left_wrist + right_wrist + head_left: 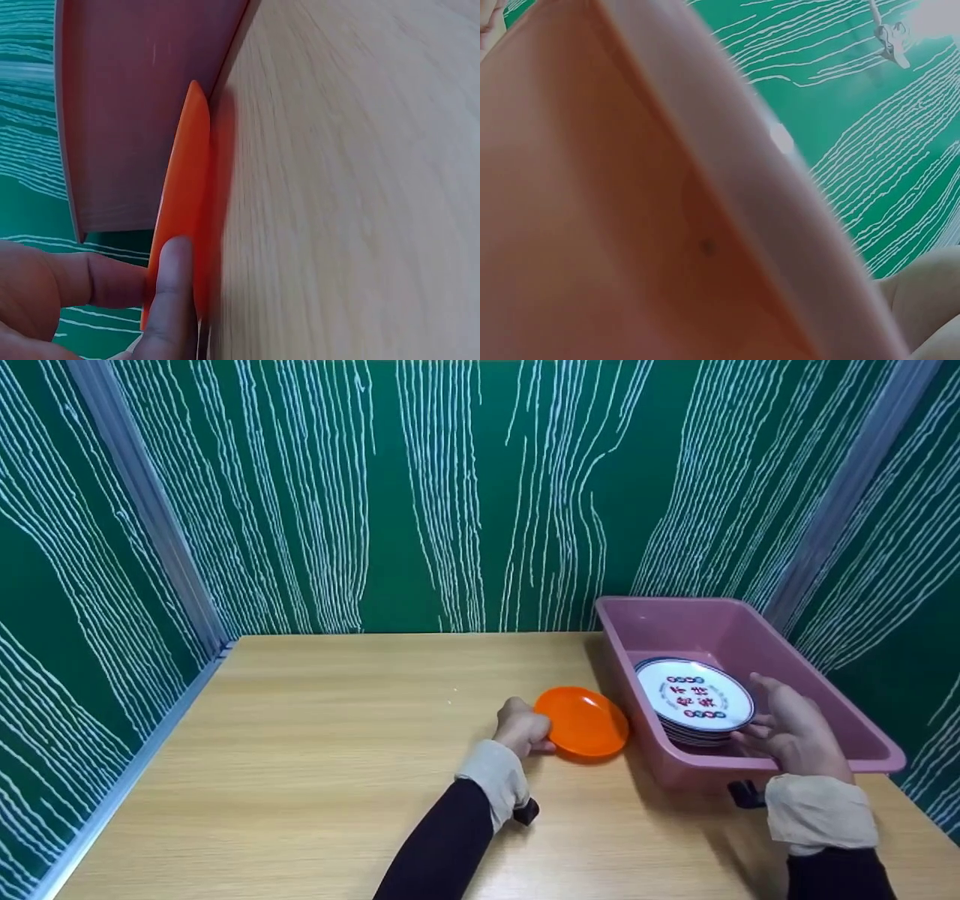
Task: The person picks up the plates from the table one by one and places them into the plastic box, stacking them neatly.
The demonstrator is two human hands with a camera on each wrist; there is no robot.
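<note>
My left hand (pixel 523 729) pinches the near-left edge of a round, shallow orange plate (pixel 582 724). In the left wrist view the orange plate (pixel 180 187) is tilted close over the table, with a finger (pixel 174 274) on its underside. A stack of white plates (pixel 694 695) with dark rims sits inside a pink plastic basin (pixel 660 735); red characters decorate the top one. My right hand (pixel 799 731) reaches over the basin's near rim, thumb raised and fingertips right at the stack's right edge. The basin wall (pixel 727 180) blocks most of the right wrist view.
A light wooden table (pixel 300 750) carries the basin at its right side. Green walls (pixel 386 495) with white wavy lines enclose the back and sides, joined by grey metal posts (pixel 150 495). The orange plate lies just left of the basin's wall.
</note>
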